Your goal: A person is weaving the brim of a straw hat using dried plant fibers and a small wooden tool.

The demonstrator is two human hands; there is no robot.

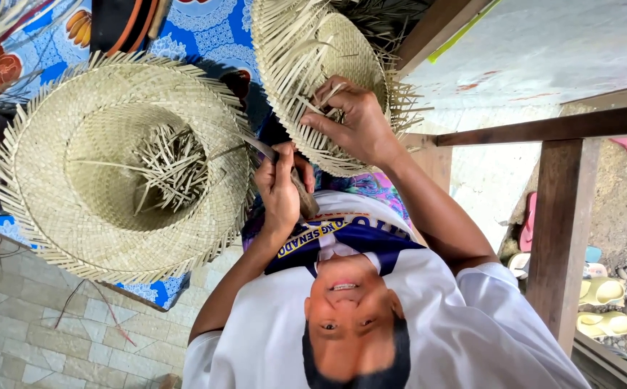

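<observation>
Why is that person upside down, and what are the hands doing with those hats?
There is only one picture, taken by a camera worn on somebody's head. The wearer's own hands don't show. The person in a white shirt sits facing the camera, so they look upside down. One hand grips the frayed brim of an unfinished straw hat. The other hand holds a thin tool; I can't tell exactly what kind. Beside them a bigger straw hat lies open side up on a blue flowered cloth, with loose strips inside it.
</observation>
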